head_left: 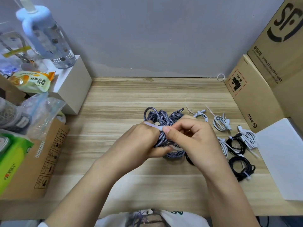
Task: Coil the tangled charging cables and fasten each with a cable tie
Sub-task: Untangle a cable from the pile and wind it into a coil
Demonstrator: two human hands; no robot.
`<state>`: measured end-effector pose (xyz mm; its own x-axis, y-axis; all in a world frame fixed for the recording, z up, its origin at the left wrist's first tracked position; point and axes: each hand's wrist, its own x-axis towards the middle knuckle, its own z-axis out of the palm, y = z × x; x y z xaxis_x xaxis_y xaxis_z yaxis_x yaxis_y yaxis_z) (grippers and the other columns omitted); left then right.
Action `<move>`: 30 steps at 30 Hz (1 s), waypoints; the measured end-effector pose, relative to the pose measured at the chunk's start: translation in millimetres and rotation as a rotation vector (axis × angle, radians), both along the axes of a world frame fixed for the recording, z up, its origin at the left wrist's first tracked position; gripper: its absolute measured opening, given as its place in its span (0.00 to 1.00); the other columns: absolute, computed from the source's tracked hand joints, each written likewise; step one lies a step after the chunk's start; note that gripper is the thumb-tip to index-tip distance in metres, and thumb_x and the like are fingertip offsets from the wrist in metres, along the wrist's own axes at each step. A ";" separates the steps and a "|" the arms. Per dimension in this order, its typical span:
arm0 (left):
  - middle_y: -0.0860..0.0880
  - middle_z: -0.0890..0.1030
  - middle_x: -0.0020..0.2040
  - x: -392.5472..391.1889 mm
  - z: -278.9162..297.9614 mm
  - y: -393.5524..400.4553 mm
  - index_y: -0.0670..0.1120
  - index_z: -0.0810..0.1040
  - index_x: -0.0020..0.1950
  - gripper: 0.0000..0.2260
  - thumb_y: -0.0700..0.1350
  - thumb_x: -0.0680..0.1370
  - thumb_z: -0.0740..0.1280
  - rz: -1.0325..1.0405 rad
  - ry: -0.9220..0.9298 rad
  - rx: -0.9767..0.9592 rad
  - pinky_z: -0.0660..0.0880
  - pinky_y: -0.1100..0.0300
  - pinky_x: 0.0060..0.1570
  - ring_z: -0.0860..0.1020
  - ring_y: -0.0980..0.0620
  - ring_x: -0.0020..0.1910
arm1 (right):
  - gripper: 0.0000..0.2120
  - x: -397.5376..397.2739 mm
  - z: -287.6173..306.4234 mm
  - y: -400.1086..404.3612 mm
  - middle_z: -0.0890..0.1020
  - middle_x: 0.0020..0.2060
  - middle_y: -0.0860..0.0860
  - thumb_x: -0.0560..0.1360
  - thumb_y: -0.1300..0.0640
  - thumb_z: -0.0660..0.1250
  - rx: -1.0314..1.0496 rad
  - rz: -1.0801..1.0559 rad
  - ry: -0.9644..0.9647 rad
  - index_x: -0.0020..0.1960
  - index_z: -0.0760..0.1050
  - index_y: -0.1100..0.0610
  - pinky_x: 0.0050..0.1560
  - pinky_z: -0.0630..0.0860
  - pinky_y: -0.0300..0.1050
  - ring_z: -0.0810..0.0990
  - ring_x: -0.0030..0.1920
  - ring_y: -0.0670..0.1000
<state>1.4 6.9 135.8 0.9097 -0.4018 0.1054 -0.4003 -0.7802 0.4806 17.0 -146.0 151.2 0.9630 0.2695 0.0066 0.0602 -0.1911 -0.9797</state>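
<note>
Left hand [142, 141] gripping soft, springy grey braided cable coil [161, 122]; right hand [191, 138] pinching slippery translucent plastic cable tie [153, 125] at twelve o'clock; best gripped across bunched strands.

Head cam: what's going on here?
A person is tying up a braided grey cable bundle on the wooden desk. The left hand grips the coil; the right hand pinches a white cable tie wrapped around it. Several white and black coils, already tied, lie to the right.
</note>
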 end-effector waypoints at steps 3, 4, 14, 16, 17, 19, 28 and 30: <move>0.55 0.62 0.29 0.0 -4.3 -2.2 0.53 0.58 0.33 0.19 0.51 0.74 0.68 0.039 0.064 -0.009 0.59 0.64 0.30 0.63 0.54 0.30 | 0.07 2.1 -1.1 2.4 0.71 0.32 0.47 0.64 0.47 0.70 -0.205 -0.041 -0.111 0.29 0.75 0.47 0.36 0.65 0.41 0.69 0.33 0.43; 0.54 0.61 0.29 0.7 -5.5 -1.6 0.54 0.56 0.33 0.21 0.52 0.75 0.68 0.058 0.068 0.005 0.58 0.63 0.30 0.63 0.54 0.29 | 0.06 1.9 -1.2 3.1 0.71 0.35 0.46 0.64 0.44 0.69 -0.335 -0.093 -0.199 0.33 0.76 0.45 0.40 0.65 0.43 0.71 0.37 0.44; 0.50 0.64 0.42 -6.1 2.9 -13.6 0.49 0.59 0.46 0.10 0.53 0.79 0.58 0.088 0.086 0.336 0.59 0.60 0.37 0.65 0.51 0.42 | 0.18 8.5 -10.7 20.8 0.79 0.55 0.50 0.73 0.45 0.53 -0.908 0.050 -0.687 0.39 0.81 0.45 0.54 0.54 0.50 0.70 0.58 0.52; 0.50 0.67 0.45 -7.6 -0.8 -14.7 0.49 0.61 0.48 0.10 0.55 0.79 0.57 0.072 0.066 0.373 0.59 0.61 0.38 0.70 0.49 0.47 | 0.15 12.7 -15.0 22.2 0.80 0.54 0.48 0.71 0.44 0.57 -0.854 0.065 -0.654 0.35 0.80 0.45 0.53 0.54 0.49 0.69 0.57 0.49; 0.50 0.69 0.46 -8.0 -3.5 -15.5 0.49 0.62 0.49 0.11 0.56 0.79 0.57 0.068 0.062 0.385 0.59 0.61 0.38 0.72 0.49 0.49 | 0.12 14.4 -17.1 22.8 0.81 0.52 0.47 0.70 0.45 0.60 -0.825 0.075 -0.630 0.34 0.80 0.46 0.52 0.54 0.49 0.71 0.56 0.49; 0.50 0.68 0.45 -9.5 -9.6 -14.3 0.49 0.61 0.48 0.10 0.55 0.79 0.58 0.069 0.077 0.365 0.58 0.61 0.37 0.73 0.48 0.50 | 0.07 13.8 -22.7 25.4 0.81 0.50 0.46 0.67 0.49 0.65 -0.791 0.081 -0.614 0.33 0.78 0.47 0.50 0.54 0.48 0.77 0.54 0.51; 0.49 0.76 0.47 -16.7 -28.5 -13.2 0.52 0.69 0.51 0.11 0.50 0.70 0.54 0.228 0.189 -0.222 0.75 0.55 0.46 0.75 0.49 0.48 | 0.08 -15.6 -5.8 44.0 0.77 0.28 0.45 0.74 0.53 0.60 -0.042 0.133 -0.353 0.39 0.75 0.52 0.52 0.65 0.43 0.78 0.39 0.43; 0.54 0.71 0.31 -17.8 -29.7 -11.6 0.48 0.64 0.35 0.14 0.57 0.65 0.46 0.386 0.303 -0.264 0.71 0.64 0.40 0.71 0.56 0.37 | 0.07 -22.0 -2.9 44.8 0.72 0.23 0.45 0.74 0.52 0.61 0.115 0.194 -0.182 0.38 0.73 0.47 0.42 0.70 0.43 0.74 0.30 0.45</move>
